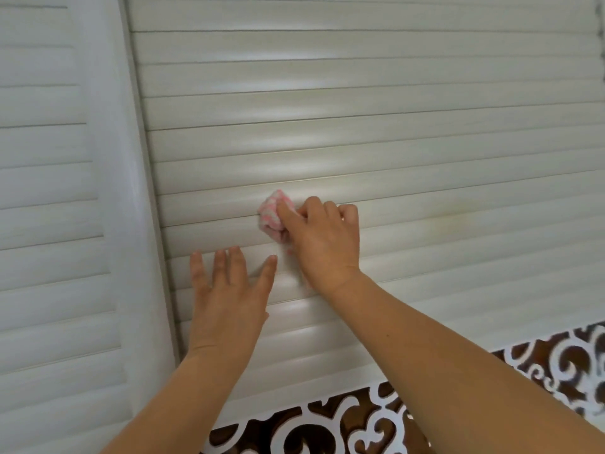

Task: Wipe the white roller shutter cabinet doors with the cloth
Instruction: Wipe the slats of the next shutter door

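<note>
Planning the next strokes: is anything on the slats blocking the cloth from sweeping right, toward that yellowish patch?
Nothing visible does. The right hand grips the cloth on the shutter door; bare slats run to the yellowish patch. The left hand rests below-left, off that path.

Right hand [322, 239]: gripping a bunched pink-and-white cloth [272, 215], pressing it against a slat of the right shutter door [393, 132].
Left hand [226, 290]: lying flat on the same door, fingers spread, just below and left of the cloth.
Left shutter door [45, 191]: sitting beyond a vertical white frame post [144, 204].
Below door: white scrollwork panel [376, 417] showing over brown backing.
</note>
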